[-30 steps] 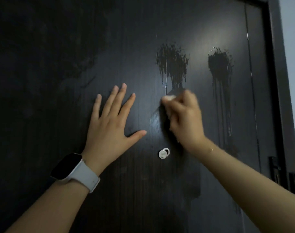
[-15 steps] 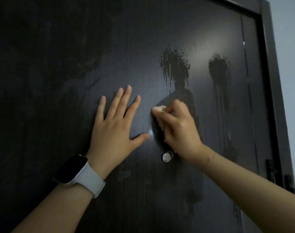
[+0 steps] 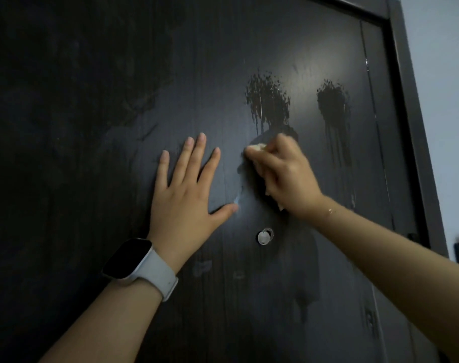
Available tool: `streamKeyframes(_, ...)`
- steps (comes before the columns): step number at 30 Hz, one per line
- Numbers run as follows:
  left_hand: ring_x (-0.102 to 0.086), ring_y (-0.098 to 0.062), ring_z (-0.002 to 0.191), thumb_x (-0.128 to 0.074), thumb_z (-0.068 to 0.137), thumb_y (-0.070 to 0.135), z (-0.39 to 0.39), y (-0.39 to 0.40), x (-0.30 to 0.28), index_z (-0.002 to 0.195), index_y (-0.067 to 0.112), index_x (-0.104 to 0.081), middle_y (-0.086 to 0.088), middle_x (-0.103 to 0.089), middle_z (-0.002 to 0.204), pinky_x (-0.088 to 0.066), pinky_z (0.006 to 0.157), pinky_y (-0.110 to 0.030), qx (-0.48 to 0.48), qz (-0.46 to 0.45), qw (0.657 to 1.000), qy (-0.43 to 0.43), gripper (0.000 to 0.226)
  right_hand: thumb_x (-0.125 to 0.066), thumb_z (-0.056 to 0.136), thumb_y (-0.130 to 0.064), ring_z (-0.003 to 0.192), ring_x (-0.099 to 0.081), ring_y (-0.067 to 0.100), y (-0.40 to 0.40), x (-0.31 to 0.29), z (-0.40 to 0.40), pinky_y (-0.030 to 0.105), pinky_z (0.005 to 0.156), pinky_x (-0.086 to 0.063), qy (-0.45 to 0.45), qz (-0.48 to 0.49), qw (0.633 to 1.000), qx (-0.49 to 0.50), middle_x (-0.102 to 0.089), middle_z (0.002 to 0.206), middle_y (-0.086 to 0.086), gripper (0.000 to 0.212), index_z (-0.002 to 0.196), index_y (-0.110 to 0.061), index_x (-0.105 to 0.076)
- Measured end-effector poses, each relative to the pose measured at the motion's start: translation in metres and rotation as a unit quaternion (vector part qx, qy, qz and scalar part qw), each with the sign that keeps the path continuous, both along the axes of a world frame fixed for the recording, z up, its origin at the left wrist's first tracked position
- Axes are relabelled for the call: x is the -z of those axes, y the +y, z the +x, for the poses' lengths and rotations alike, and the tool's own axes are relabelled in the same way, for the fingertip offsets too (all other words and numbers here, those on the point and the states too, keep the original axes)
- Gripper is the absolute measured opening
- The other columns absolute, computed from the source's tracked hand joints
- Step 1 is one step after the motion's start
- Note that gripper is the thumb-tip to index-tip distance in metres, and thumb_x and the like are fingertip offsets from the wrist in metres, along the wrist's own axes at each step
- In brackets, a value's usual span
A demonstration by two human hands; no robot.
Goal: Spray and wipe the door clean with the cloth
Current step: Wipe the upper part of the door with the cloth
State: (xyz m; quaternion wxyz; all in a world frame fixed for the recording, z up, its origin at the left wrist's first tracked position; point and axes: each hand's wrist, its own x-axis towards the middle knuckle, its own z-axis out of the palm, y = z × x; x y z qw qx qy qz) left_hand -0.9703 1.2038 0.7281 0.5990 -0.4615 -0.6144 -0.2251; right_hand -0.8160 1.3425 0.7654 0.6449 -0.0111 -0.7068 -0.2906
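cloth (image 3: 257, 147) | bunched inside right hand (image 3: 283, 176) grip | pressed on door (image 3: 118, 100)

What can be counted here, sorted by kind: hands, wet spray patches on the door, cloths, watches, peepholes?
Hands: 2, the left hand flat on the door, the right hand closed around the cloth
Wet spray patches: 2, one above the right hand, one nearer the door's edge
Cloths: 1
Watches: 1
Peepholes: 1
Total: 7

Right hand (image 3: 283, 176) presses cloth (image 3: 257, 147) on door (image 3: 118, 100); left hand (image 3: 186, 189) flat beside.
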Motion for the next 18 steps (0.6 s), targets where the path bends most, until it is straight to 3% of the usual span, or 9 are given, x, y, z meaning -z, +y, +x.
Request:
streamKeyframes(5,-0.008,-0.025,0.151,-0.034,0.082,0.073,-0.001,0.001,0.000,0.155,0.018,-0.022,-0.010,-0.009,0.164,-0.001,0.120,-0.051,-0.004,0.002,1.000,0.008,0.092,-0.056,0.091,-0.002,0.088,-0.053,0.038,0.020,-0.030,0.011,0.047,0.073,-0.050,0.160,-0.126,0.979,0.005,-0.051,0.091,0.018,0.024,0.111,-0.002,-0.070)
streamKeyframes(8,-0.010,-0.026,0.151,-0.035,0.081,0.073,-0.001,0.002,0.000,0.155,0.017,-0.022,-0.011,-0.010,0.164,-0.001,0.119,-0.050,-0.011,0.002,1.000,0.011,0.094,-0.049,0.088,-0.001,0.082,-0.052,0.036,-0.004,-0.013,-0.008,0.040,0.069,-0.047,0.107,-0.061,0.992,0.005,-0.050,0.086,0.018,0.025,0.102,0.002,-0.070)
streamKeyframes(11,-0.009,-0.025,0.151,-0.034,0.080,0.074,-0.001,0.002,0.000,0.156,0.018,-0.020,-0.010,-0.008,0.164,-0.001,0.119,-0.050,-0.016,0.002,1.000,0.008,0.095,-0.048,0.088,-0.004,0.082,-0.052,0.034,-0.011,-0.005,-0.007,0.035,0.070,-0.044,0.008,-0.003,1.000,0.009,-0.051,0.087,0.017,0.029,0.108,0.000,-0.070)
streamKeyframes(14,-0.007,-0.025,0.152,-0.031,0.081,0.074,-0.002,0.002,0.000,0.156,0.018,-0.019,-0.010,-0.008,0.165,0.000,0.119,-0.051,-0.014,0.003,1.000,0.010,0.094,-0.054,0.087,-0.002,0.087,-0.056,0.036,0.009,-0.028,0.005,0.042,0.076,-0.050,0.077,-0.057,0.995,0.004,-0.052,0.092,0.015,0.031,0.113,-0.007,-0.071)
streamKeyframes(18,-0.007,-0.026,0.152,-0.030,0.082,0.074,-0.001,0.003,0.000,0.156,0.017,-0.020,-0.011,-0.008,0.164,-0.001,0.120,-0.052,-0.020,0.001,1.000,0.015,0.094,-0.053,0.093,-0.010,0.089,-0.056,0.035,0.014,-0.043,0.002,0.048,0.077,-0.052,0.172,-0.151,0.973,-0.028,-0.050,0.093,0.012,0.025,0.110,-0.004,-0.072)
